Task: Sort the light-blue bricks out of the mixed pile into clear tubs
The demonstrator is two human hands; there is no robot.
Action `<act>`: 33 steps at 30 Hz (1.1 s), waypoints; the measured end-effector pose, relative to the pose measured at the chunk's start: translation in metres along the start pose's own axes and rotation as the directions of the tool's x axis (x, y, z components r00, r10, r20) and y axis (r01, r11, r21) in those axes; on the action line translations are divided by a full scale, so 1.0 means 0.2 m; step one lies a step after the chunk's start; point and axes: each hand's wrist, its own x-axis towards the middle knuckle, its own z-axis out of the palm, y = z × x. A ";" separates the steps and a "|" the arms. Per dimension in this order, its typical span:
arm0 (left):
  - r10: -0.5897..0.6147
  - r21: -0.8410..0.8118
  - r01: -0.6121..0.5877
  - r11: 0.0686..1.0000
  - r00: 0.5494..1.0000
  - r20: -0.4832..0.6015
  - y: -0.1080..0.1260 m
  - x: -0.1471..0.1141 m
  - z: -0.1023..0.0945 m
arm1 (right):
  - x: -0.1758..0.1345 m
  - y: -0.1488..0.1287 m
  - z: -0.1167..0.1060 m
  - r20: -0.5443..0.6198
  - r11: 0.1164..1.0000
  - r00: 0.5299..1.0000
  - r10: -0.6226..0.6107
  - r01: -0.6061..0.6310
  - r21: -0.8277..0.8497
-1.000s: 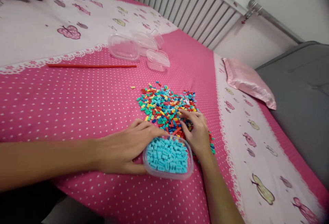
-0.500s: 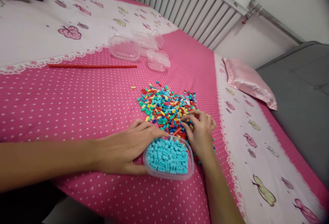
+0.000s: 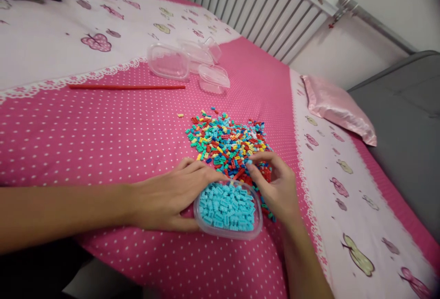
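- Left hand (image 3: 178, 193) clasps the left side of the clear tub (image 3: 228, 234), thumb and fingers on its rim; a light, steady hold should stop it sliding on the sheet (image 3: 120, 138).
- Right hand (image 3: 280, 189) looks pinched, thumb to forefinger, on a light-blue brick (image 3: 250, 162) over the mixed pile (image 3: 220, 141), just beyond the tub.
- Light-blue bricks (image 3: 227, 207) fill the tub; letting go low, inside the rim, would best avoid spills.

No readable text, label, brand, number or sign anywhere in view.
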 end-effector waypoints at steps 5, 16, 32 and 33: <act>-0.032 -0.008 0.032 0.999 0.999 -0.007 0.00 0.00 0.00 | -0.02 -0.13 -0.02 0.185 0.994 0.976 -0.112 0.110 0.021; -0.038 -0.015 0.038 0.999 0.999 -0.016 -0.01 -0.01 0.01 | -0.02 -0.10 -0.03 0.183 0.996 0.981 -0.062 0.073 -0.053; -0.009 0.001 0.009 1.000 1.000 0.002 0.01 0.00 0.00 | 0.01 0.15 0.08 0.236 0.917 0.966 -0.107 0.187 -0.353; -0.002 0.005 0.002 1.000 1.000 0.007 0.01 0.00 0.00 | 0.01 0.16 0.08 0.232 0.918 0.967 -0.108 0.186 -0.350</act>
